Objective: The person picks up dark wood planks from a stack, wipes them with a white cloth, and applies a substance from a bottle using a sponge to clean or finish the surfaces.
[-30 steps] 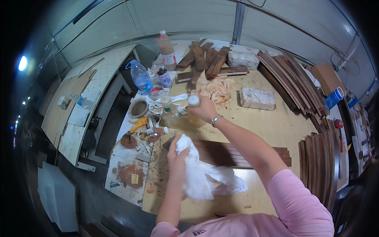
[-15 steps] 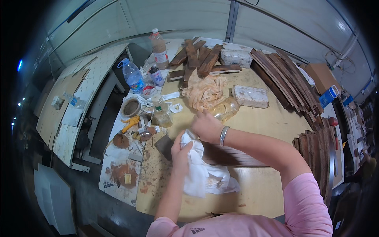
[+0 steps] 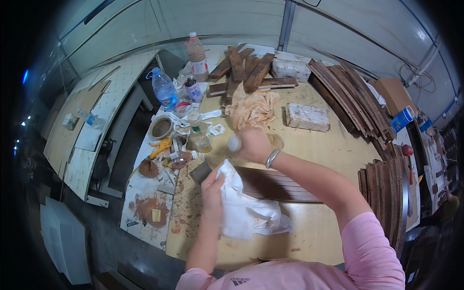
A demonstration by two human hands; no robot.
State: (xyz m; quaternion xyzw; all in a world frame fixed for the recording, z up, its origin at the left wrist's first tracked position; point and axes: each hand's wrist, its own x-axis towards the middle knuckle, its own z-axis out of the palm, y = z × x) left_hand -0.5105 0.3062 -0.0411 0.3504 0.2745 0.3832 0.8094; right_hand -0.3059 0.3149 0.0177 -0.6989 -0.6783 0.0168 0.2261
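My left hand [image 3: 212, 192] is closed on the upper edge of a white cloth [image 3: 243, 210], whose loose end drapes down onto the table. Beneath the cloth and my right arm lies a dark brown grooved wooden board [image 3: 275, 184]. My right hand [image 3: 255, 146], a little blurred, grips a clear plastic bottle [image 3: 277, 141]; its pale round end [image 3: 234, 143] points left toward the cloth, and most of its body is hidden behind the hand. Just beyond is a crumpled peach-coloured cloth [image 3: 253, 107]. A dark grey block [image 3: 199, 172] lies beside my left hand.
On the left stand a glass bottle [image 3: 199, 135], a large blue-tinted water bottle [image 3: 165, 91], a round bowl [image 3: 161, 128] and a yellow-handled tool [image 3: 160, 147]. Brown wood strips [image 3: 237, 65] lie at the back, curved pieces [image 3: 345, 96] at the right. A white wrapped block [image 3: 307, 117] is nearby.
My right hand has raised the clear bottle and swung its pale end left toward the white cloth. My left hand has shifted slightly left, still holding the cloth.
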